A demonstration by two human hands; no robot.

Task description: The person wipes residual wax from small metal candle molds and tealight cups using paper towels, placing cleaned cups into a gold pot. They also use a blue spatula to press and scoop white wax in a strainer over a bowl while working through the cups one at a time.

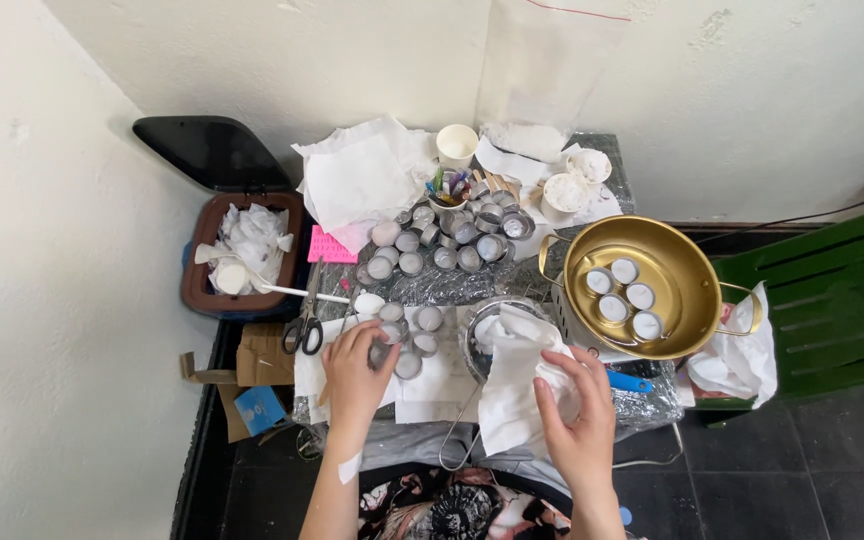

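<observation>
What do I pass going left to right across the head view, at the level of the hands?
Brown bin of crumpled paper → scissors → left hand on small metal cups → white paper towel under the right hand → gold pan holding filled cups → green chair.

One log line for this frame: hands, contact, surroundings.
left hand: on small round metal cup | right hand: gripping white paper towel | nearby: gold metal pan holding filled cups, black-handled scissors
</observation>
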